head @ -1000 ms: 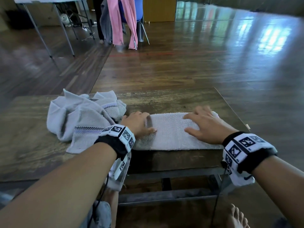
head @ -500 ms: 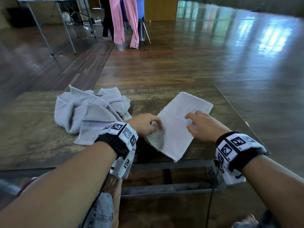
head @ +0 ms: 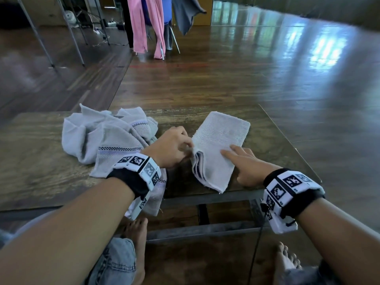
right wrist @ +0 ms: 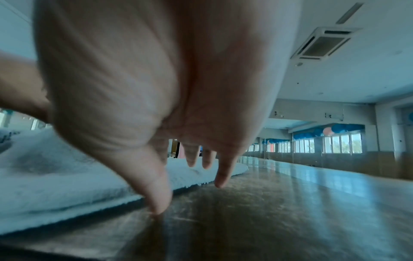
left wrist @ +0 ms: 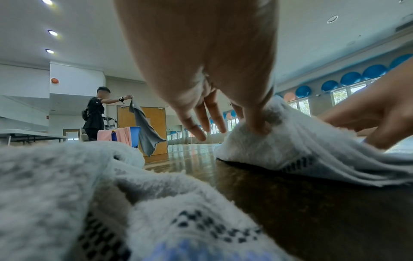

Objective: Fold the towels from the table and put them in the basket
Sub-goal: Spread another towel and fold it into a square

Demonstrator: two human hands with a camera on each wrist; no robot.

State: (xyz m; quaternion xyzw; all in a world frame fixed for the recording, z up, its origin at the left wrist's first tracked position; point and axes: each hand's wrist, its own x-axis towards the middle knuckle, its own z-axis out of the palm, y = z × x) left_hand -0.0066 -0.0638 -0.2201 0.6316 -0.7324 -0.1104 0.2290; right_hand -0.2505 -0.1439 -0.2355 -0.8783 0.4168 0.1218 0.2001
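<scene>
A folded white towel (head: 221, 145) lies slanted on the wooden table (head: 273, 145), its stacked layers showing along the near left edge. My left hand (head: 188, 148) pinches that left edge; in the left wrist view the thumb (left wrist: 257, 126) digs into the towel (left wrist: 301, 150). My right hand (head: 232, 154) rests on the towel's right side with straight fingers. In the right wrist view its thumb tip (right wrist: 158, 206) touches the tabletop beside the towel (right wrist: 67, 185). No basket is in view near me.
A crumpled heap of grey-white towels (head: 107, 136) with checkered bands lies left of my left hand, one end hanging over the front edge. The table's right edge (head: 287, 140) is close. Far behind, a person (left wrist: 93, 114) hangs cloths by a rack of pink towels (head: 144, 25).
The towel lay crosswise under both flat hands; it has been turned to lie slanted, pointing away. My left hand now pinches its edge, and my right hand has slid to its right side.
</scene>
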